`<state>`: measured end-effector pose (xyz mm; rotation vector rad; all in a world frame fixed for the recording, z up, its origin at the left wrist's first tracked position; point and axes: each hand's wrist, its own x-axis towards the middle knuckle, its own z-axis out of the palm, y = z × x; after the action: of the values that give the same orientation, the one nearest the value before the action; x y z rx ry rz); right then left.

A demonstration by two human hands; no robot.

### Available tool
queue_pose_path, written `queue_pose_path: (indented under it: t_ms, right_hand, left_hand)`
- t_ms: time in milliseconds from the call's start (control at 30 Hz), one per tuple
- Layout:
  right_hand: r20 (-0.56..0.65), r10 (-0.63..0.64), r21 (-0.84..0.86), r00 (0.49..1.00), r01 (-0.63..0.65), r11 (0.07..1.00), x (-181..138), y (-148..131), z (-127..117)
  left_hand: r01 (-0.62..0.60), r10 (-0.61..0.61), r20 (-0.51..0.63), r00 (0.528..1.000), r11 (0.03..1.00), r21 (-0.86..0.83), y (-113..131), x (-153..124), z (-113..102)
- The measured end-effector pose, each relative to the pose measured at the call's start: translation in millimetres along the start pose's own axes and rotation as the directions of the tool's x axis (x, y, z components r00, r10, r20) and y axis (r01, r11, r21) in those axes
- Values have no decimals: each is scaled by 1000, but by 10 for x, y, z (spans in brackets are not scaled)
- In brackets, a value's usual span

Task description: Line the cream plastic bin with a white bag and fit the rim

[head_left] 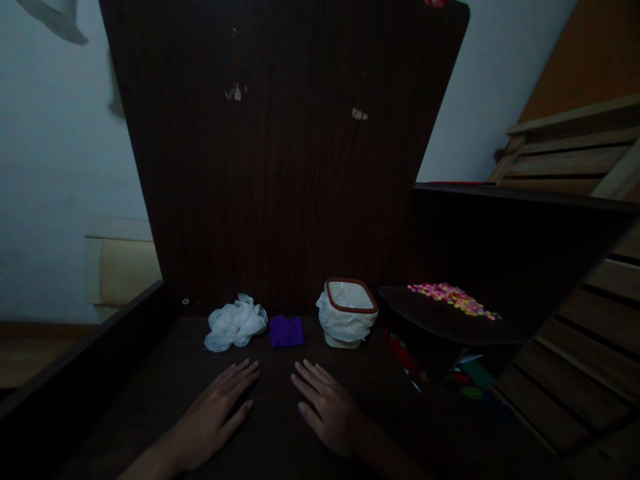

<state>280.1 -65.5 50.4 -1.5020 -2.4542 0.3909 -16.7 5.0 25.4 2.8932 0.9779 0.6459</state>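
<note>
My left hand (pixel 215 410) lies flat on the dark wooden surface, its fingers stretched out and nothing in it. Likewise, my right hand (pixel 325 410) rests palm down with fingers spread and holds nothing. Just beyond my left fingertips is a crumpled white plastic bag (pixel 236 325). A folded purple cloth (pixel 287 332) sits between that bag and a small bin (pixel 345 327), apart from both hands. The bin has a brown square rim and a white liner folded over its sides. It stands upright past my right fingertips.
At the right, a dark corner shelf (pixel 400 303) carries a heap of small colourful pieces (pixel 453 299). Beneath it are red and green items, hard to make out. A tall dark panel (pixel 290 167) rises behind, a low side board (pixel 100 340) runs along the left, and wooden slats (pixel 575 347) stand far right.
</note>
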Motion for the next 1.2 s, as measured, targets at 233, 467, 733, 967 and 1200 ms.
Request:
queue_pose_path:
  t_ms: [233,467,733,967,1200]
  right_hand:
    - [8,-23,-33,1000,23,999,-56,23,67]
    - [-4,-61,-3,998,61,998,-153,55,85]
    - [52,-53,44,997,51,998,-163,-21,5]
    - [79,-80,65,994,75,995,-176,-51,-25]
    - [59,-80,57,995,76,995,-188,-44,-8]
  left_hand:
    - [-42,42,74,996,999,0,181,-1,-25]
    - [-46,48,93,994,998,-33,201,-48,-31]
    - [-40,42,144,989,999,-14,300,-41,-67]
    - [-36,39,180,983,999,-19,308,-42,-125]
    - [-45,55,187,981,997,-58,340,-25,-175]
